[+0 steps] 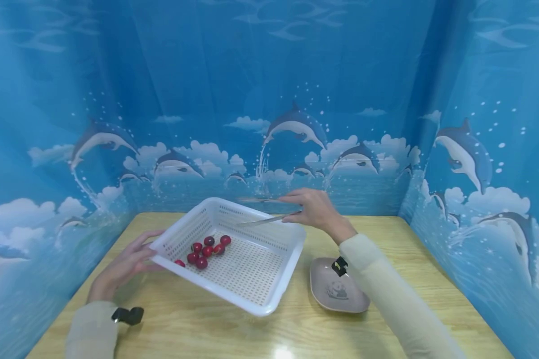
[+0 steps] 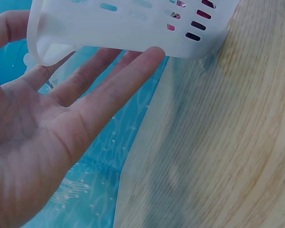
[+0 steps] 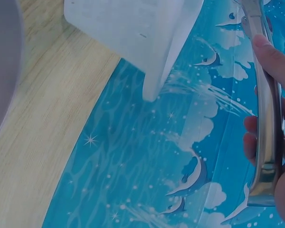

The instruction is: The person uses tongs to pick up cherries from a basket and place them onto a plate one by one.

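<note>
So, dolphin curtain (image 1: 206,65) round the back and sides, then my wood-grain bench (image 1: 184,319). White basket (image 1: 251,269) sits at an angle over the middle; can't tell if any of it touches the bench. Greyish dish (image 1: 325,276) with a panda on it is to its right, partly hidden by my sleeve. As for hands: my left hand (image 1: 126,264) has the basket's left edge, fingers spread but gripping; my right hand (image 1: 316,212) is wrapped round metal tongs (image 1: 271,220), arms apart, reaching over the basket. Smallest stuff: red cherries (image 1: 207,251) bunched toward the basket's left end.
</note>
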### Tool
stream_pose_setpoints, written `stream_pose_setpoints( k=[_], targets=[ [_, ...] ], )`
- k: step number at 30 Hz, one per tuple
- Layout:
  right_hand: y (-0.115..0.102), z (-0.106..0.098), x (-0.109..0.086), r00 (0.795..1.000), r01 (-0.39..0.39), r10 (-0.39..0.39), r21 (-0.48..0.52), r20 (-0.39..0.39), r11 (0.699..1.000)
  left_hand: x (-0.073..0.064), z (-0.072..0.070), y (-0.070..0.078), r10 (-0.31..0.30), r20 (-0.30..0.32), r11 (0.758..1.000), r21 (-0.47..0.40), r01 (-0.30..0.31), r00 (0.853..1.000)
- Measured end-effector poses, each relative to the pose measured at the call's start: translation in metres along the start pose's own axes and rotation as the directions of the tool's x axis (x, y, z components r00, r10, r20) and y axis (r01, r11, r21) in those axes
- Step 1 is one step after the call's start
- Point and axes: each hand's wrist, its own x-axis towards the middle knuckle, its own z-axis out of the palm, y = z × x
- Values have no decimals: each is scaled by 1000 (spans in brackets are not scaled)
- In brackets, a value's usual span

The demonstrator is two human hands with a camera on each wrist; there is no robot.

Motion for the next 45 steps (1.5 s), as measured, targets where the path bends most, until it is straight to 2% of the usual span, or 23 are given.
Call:
stream_pose_setpoints(
  k=[6, 16, 28, 34, 39, 45],
  targets=[
    [-6, 6, 9, 999, 31, -31, -16, 6, 999, 0, -1, -1, -26, -25, 999, 20, 27, 999],
    [-19, 10, 22, 995, 7, -5, -23, 98, 1000, 0, -3, -3, -14, -12, 1000, 16, 14, 1000],
    [-31, 18, 38, 990, 18, -15, -17, 143, 1000, 0, -1, -1, -44, -39, 998, 51, 46, 998],
    [-38, 17, 48, 975, 17, -9, -31, 224, 999, 0, 0, 1, -57, -55, 996, 72, 61, 997],
    [-41, 17, 59, 953, -15, 36, -72, 300, 997, 0, 1, 2, -63, -62, 995, 80, 68, 996],
    [-45, 24, 68, 934, -29, 58, -87, 353, 996, 0, 2, 1, -42, -43, 997, 55, 45, 998]
  ],
)
